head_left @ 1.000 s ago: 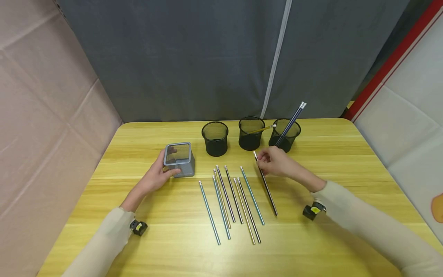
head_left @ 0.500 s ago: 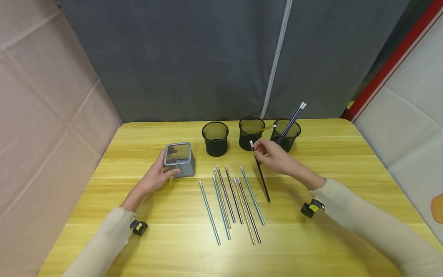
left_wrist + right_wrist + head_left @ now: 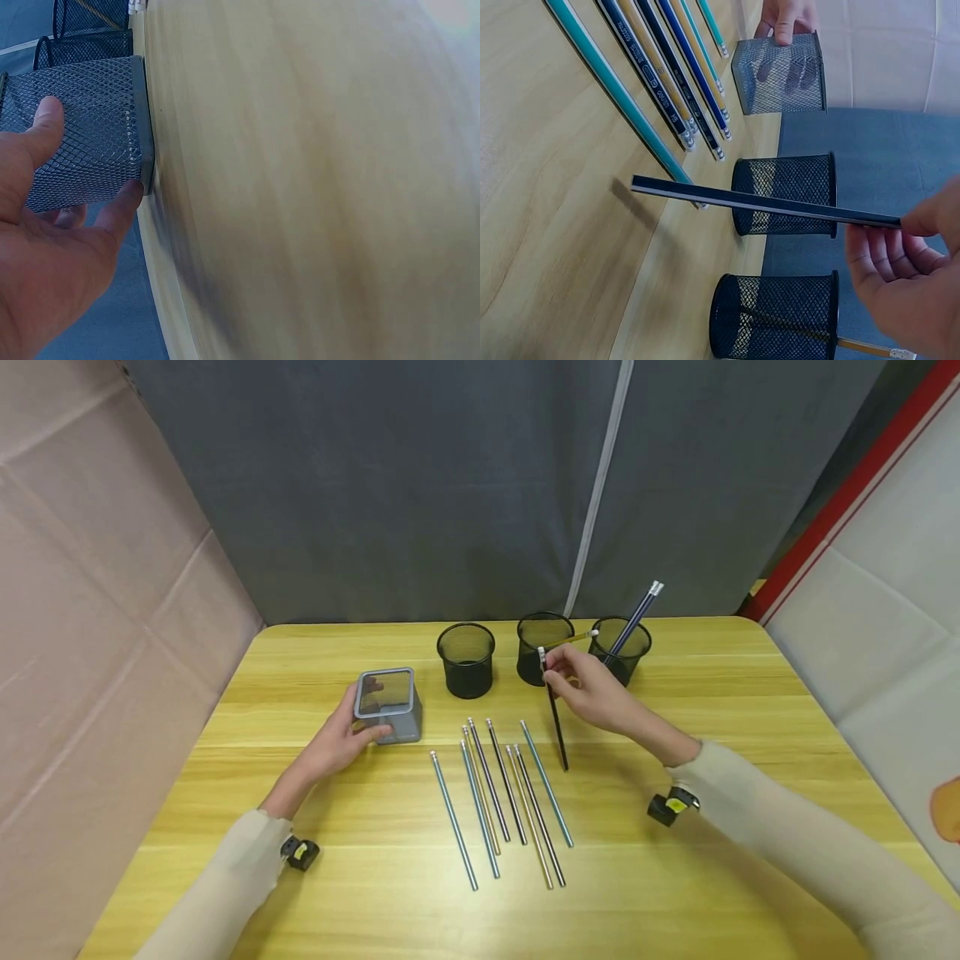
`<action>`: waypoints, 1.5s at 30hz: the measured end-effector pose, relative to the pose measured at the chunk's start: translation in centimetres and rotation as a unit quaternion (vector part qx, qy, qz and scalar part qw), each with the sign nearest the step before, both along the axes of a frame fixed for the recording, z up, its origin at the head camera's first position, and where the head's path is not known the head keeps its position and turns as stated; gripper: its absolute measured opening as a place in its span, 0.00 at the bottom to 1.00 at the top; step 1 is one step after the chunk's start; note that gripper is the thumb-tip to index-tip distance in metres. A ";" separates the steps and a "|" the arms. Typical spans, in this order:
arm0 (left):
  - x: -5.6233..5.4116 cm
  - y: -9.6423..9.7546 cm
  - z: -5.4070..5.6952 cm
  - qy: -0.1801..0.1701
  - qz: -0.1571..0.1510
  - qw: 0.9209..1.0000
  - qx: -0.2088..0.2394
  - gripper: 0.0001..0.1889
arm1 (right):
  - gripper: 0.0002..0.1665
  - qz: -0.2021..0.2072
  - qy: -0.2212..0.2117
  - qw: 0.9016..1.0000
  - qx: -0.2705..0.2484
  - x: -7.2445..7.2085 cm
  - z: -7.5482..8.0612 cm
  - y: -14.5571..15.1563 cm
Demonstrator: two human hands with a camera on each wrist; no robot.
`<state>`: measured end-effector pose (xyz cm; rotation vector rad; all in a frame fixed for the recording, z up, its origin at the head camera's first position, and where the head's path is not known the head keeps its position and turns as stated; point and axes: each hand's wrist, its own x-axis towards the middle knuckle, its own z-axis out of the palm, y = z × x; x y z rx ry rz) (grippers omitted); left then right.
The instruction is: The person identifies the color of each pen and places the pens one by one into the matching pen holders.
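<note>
The right hand [image 3: 592, 689] pinches a dark pencil [image 3: 556, 718] near its eraser, raised on the near side of the middle black cup [image 3: 528, 653]. The left hand [image 3: 341, 741] grips a grey mesh holder [image 3: 402, 727], well in from the left edge. A strip of wood separates the cups from the loose pencils [image 3: 453, 820]. Grey cloth [image 3: 375, 485] hangs beyond the yellow desk [image 3: 360, 902].

A slim black pencil [image 3: 558, 727] slants, pale eraser end raised and far, pinched in the right hand's [image 3: 592, 689] fingers. To its left, a grey, square mesh holder [image 3: 402, 725] stands mouth up on the worktop [image 3: 637, 902], gripped by the left hand [image 3: 341, 743].
</note>
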<state>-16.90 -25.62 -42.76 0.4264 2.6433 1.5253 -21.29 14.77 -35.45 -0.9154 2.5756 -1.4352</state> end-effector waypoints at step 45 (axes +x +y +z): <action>0.1 0.1 0.0 0.000 0.001 1.000 0.000 0.43 | 0.05 -0.012 0.187 0.952 -0.242 -3.1 5.5 -5.2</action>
